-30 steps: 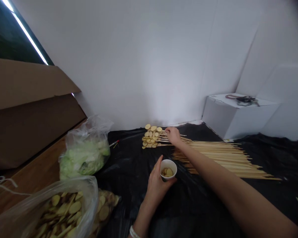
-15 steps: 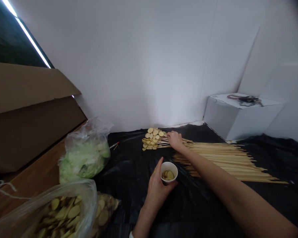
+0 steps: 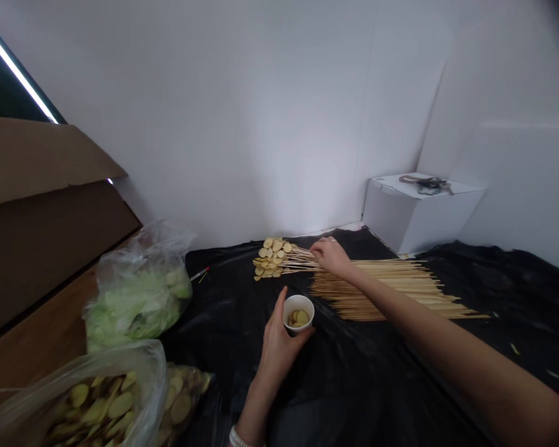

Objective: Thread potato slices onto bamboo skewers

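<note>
My left hand (image 3: 278, 347) is curled round a white paper cup (image 3: 287, 308), thumb and fingers on opposite sides of it. Round potato slices (image 3: 299, 318) lie inside the cup. Farther back, a pile of skewered potato slices (image 3: 272, 256) rests on the black sheet, its sticks (image 3: 300, 256) pointing right. My right hand (image 3: 331, 256) is above the stick ends with its fingers pinched together; what they hold, if anything, is hidden. Beneath and beyond my right forearm lies a wide spread of bare wooden skewers (image 3: 400, 282).
At the left stand an open plastic bag of potato slices (image 3: 97, 406), a smaller bag of slices (image 3: 181, 397) and a bag of pale green leaves (image 3: 133, 316). A red-tipped pen-like item (image 3: 200, 273) lies behind. A white box (image 3: 412, 214) is at the back right, and cardboard (image 3: 41, 205) at the left.
The view has turned slightly right. My right hand has shifted right along the sticks, away from the skewered slices. My left hand still holds the cup.
</note>
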Tool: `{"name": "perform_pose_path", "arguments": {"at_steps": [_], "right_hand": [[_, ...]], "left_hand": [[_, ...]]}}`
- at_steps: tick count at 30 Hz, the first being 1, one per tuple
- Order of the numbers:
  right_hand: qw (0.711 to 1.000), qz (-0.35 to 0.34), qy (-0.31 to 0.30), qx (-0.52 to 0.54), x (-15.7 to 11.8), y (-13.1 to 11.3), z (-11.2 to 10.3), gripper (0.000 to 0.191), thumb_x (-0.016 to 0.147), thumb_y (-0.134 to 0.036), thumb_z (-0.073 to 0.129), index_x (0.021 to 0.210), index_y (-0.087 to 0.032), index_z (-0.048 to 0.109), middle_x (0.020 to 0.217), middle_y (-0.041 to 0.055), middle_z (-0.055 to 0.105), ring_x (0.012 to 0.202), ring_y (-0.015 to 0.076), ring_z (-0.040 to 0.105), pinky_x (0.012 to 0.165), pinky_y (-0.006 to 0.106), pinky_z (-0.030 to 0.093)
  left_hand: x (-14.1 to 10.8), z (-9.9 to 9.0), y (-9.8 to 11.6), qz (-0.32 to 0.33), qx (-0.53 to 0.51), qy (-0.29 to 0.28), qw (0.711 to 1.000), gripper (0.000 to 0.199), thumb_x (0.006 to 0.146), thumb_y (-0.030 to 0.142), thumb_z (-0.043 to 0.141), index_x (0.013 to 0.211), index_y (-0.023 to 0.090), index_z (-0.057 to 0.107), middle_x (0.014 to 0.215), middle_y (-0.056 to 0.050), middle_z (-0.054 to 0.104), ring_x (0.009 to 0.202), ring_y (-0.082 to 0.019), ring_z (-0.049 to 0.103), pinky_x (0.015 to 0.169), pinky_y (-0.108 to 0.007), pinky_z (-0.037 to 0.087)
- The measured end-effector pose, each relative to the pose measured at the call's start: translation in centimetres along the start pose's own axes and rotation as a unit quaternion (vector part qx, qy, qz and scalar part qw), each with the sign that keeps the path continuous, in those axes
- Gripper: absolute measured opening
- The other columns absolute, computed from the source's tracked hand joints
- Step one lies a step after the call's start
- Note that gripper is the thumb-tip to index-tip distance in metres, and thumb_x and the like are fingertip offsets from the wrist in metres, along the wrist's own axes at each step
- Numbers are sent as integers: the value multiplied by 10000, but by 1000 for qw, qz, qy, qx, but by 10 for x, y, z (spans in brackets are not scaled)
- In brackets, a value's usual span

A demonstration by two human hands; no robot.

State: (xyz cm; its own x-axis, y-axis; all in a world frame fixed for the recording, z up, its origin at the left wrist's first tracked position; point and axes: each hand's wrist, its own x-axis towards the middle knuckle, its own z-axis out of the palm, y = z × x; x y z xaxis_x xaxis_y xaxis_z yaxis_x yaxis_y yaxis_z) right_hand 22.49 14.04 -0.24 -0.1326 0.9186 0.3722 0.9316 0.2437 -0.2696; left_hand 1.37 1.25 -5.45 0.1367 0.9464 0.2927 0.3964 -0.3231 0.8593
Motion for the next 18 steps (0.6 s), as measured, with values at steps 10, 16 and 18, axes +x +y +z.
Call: {"name": "perform_pose_path", "arguments": {"at_steps": [10,16,18], "right_hand": [[990,-61,-129,13,-78,47,-23,205,746,-137,523,759,-199,718,747,7,706,682,141,600,626,210,385],[985,-82,-144,-51,-100,40,-9,218,788,-156,493,736,-160,704,798,101,687,797,190,593,725,261,390],[984,-80,-143,-71,-101,38,-5,233,815,-163,473,753,-148,696,823,126,679,836,205,588,754,279,388]], "left_hand": [[-1,0,4,-11,-6,-21,1000,1017,587,299,780,1451,289,244,1292,-79,554,1153,-264,526,1006,-409,343],[0,-3,4,2,-16,21,1000,711,782,355,608,1424,250,320,1251,-92,573,1113,-242,546,987,-397,359],[1,-5,1,-3,-36,31,999,666,813,368,570,1419,241,326,1250,-102,571,1100,-238,557,969,-395,383]]}}
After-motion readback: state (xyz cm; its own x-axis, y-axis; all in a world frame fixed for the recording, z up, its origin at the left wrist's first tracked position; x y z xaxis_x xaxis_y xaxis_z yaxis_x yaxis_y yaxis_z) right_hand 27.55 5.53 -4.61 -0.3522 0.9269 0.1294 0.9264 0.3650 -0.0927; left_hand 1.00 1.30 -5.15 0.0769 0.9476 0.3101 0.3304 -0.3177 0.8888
